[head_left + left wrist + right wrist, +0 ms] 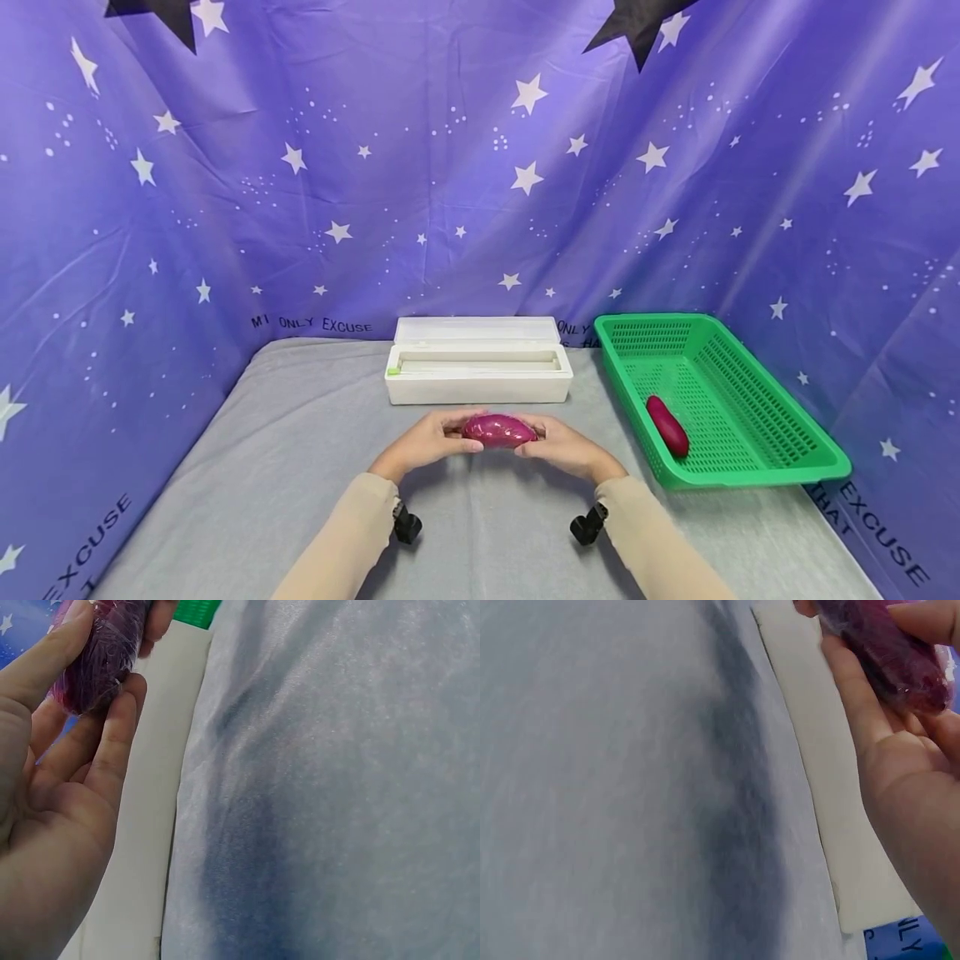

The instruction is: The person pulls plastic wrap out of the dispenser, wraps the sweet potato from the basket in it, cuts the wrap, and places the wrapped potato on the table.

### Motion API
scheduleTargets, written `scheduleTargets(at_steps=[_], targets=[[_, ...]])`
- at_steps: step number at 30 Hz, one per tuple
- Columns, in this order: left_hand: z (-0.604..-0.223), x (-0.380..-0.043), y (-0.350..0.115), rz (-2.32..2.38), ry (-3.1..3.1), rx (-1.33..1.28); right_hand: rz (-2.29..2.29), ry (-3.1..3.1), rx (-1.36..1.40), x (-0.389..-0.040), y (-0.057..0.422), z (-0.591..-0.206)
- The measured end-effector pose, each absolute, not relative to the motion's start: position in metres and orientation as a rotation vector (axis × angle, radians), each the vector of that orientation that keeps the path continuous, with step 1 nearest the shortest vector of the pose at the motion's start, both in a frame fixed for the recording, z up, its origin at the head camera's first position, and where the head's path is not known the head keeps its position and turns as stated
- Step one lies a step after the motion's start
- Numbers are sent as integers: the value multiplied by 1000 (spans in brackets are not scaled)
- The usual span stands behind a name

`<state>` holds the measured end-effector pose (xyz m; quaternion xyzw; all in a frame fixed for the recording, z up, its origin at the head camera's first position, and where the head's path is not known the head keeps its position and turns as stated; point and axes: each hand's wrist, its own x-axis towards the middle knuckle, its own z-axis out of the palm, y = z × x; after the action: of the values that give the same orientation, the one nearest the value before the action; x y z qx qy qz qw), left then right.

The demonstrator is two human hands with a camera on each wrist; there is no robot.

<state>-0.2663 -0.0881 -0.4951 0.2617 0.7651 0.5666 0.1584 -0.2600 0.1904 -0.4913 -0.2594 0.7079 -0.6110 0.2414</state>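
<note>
Purple, film-wrapped tuber [500, 431] was pinched at its 2 ends by left hand [424, 440] and right hand [564, 443]; if slick, the wrap [112, 656] might have let it slip.

Head view downward, wrist views close; hands [425, 438] [566, 447] shared

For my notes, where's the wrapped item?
Below centre in the head view, the wrapped item is held between left hand and right hand, in front of the white box.
</note>
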Motion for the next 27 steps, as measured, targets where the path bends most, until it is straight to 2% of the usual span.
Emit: scheduleTargets(at_steps=[6, 15, 21, 27], targets=[[-494, -265, -90, 1588, 2185, 765, -1739, 1542, -727, -267, 184, -497], [-492, -263, -97, 1532, 2185, 799, -1650, 1394, -712, -266, 176, -497], [-495, -264, -106, 1541, 2190, 773, -1686, 1476, -692, -266, 168, -497], [-491, -261, -121, 1528, 2258, 700, -1594, 1880, -686, -262, 165, -490]])
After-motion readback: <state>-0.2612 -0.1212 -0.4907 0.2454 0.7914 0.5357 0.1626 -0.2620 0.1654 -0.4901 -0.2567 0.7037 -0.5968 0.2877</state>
